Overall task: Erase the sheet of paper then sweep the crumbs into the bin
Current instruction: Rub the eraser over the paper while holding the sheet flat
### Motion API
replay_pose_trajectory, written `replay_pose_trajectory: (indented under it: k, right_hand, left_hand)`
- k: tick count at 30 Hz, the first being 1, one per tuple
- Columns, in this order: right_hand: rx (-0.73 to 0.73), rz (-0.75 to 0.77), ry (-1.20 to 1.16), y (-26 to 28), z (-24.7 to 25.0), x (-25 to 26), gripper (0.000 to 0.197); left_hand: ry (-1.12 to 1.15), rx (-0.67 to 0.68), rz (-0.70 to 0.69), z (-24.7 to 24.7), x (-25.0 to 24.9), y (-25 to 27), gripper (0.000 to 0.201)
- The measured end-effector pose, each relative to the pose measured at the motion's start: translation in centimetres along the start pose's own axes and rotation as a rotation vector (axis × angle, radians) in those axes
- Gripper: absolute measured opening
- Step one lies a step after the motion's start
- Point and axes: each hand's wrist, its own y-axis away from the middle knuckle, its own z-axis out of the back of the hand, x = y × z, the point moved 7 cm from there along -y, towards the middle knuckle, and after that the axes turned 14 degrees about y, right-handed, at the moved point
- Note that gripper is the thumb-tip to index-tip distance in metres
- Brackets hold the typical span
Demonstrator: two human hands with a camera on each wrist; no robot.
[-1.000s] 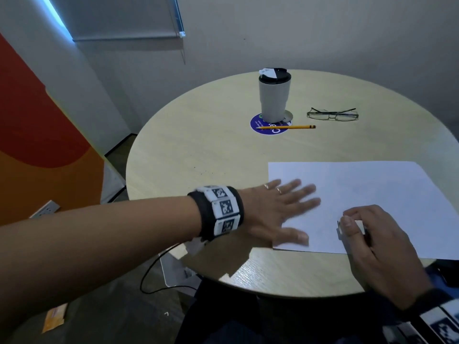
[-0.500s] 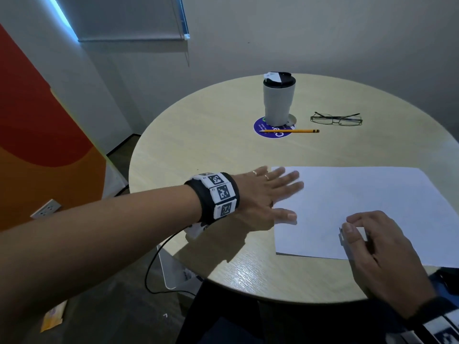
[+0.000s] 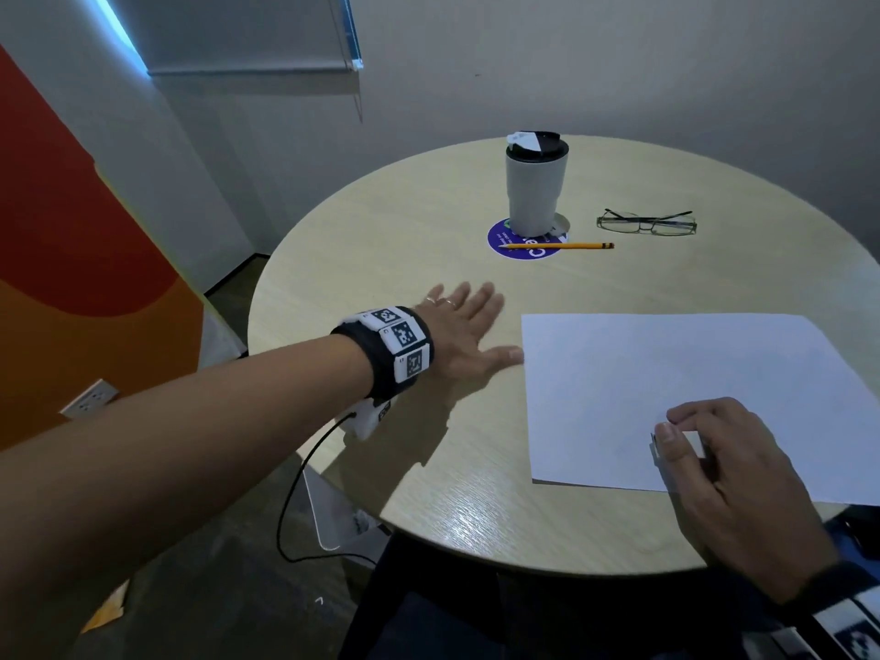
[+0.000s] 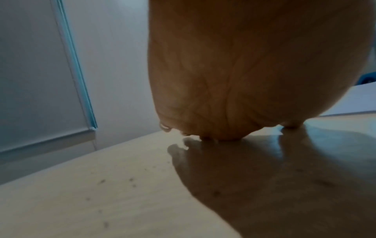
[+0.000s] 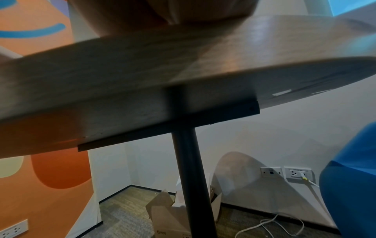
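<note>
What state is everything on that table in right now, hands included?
Sheet of paper: flat, blank-looking.
Eraser: pinched on the paper.
Right hand: holds the eraser.
Left hand: flat on the table, beside the paper.
Tumbler: upright, lidded.
Pencil: lying flat.
Glasses: folded.

The right hand (image 3: 733, 473) covers most of the small white eraser (image 3: 693, 445) it pinches, so only a sliver shows between thumb and fingers. The sheet of paper (image 3: 666, 388) runs off the right edge in the head view, its near right corner out of sight. In the left wrist view the left hand (image 4: 244, 72) fills the frame as a palm; its fingertips barely peek out below. Tiny dark crumbs (image 4: 132, 180) on the bench (image 4: 81, 193) are blurred specks. The purple coaster (image 3: 524, 242) carries print too small to read. From the right wrist, only the bench's underside shows.
</note>
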Motion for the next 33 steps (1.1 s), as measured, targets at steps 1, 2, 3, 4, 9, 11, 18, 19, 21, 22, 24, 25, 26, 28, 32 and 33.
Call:
replay_pose_trajectory:
  k: [1, 2, 3, 4, 9, 11, 18, 19, 21, 22, 24, 25, 26, 28, 32, 33]
  right_hand:
    - [-0.005, 0.004, 0.001, 0.0, 0.0, 0.1, 0.033]
    - [-0.005, 0.007, 0.002, 0.0, 0.0, 0.1, 0.033]
    - [-0.004, 0.008, 0.003, 0.0, 0.0, 0.1, 0.034]
    - [-0.004, 0.006, 0.004, 0.0, 0.0, 0.2, 0.035]
    - [-0.008, 0.013, 0.007, 0.0, 0.2, 0.6, 0.027]
    - [-0.014, 0.023, 0.006, 0.0, 0.2, 0.6, 0.031]
    - [0.000, -0.043, -0.043, -0.5, 0.4, -0.3, 0.025]
    - [0.004, -0.073, -0.064, -0.6, 0.6, -0.5, 0.019]
    - [0.015, -0.125, -0.115, -0.8, 0.9, -1.0, 0.012]
    - [0.023, -0.148, -0.153, -1.0, 0.9, -1.3, 0.012]
    - [0.044, -0.188, -0.234, -1.2, 0.9, -1.9, 0.018]
    - [0.049, -0.207, -0.267, -1.3, 0.8, -2.4, 0.022]
    - [0.050, -0.224, -0.305, -1.2, 0.8, -2.7, 0.026]
    - [0.044, -0.244, -0.377, -0.9, 0.8, -2.9, 0.029]
    - [0.019, -0.151, -0.295, -0.4, 1.3, -1.3, 0.023]
    - [0.022, -0.128, -0.273, -0.1, 1.3, -0.7, 0.021]
  left_hand:
    - [0.019, -0.025, 0.085, 0.5, 1.0, -0.1, 0.109]
    - [0.037, -0.048, 0.128, 0.8, 1.4, -0.1, 0.111]
    - [0.048, -0.067, 0.116, 1.1, 1.2, -0.2, 0.110]
    - [0.043, -0.080, 0.052, 1.3, 0.3, -0.3, 0.105]
    - [-0.033, -0.036, -0.072, 1.1, -1.5, -1.4, 0.090]
    - [0.003, -0.037, 0.094, 1.3, -0.3, -1.7, 0.100]
    - [0.052, -0.082, -0.100, 1.6, -6.2, 3.4, 0.079]
    - [0.064, -0.100, -0.171, 1.0, -7.2, 4.8, 0.076]
    - [0.112, -0.111, -0.240, -0.7, -8.3, 7.1, 0.075]
    - [0.156, -0.099, -0.256, -1.6, -8.5, 8.2, 0.077]
    - [0.255, -0.067, -0.291, -3.3, -8.7, 9.8, 0.076]
    - [0.297, -0.061, -0.301, -3.9, -8.7, 10.5, 0.074]
    - [0.323, -0.068, -0.302, -4.3, -8.7, 11.2, 0.073]
    - [0.302, -0.104, -0.284, -4.9, -8.8, 12.3, 0.072]
    - [0.220, -0.122, -0.251, -6.3, -9.5, 14.7, 0.073]
    - [0.211, -0.116, -0.241, -6.7, -9.6, 15.2, 0.075]
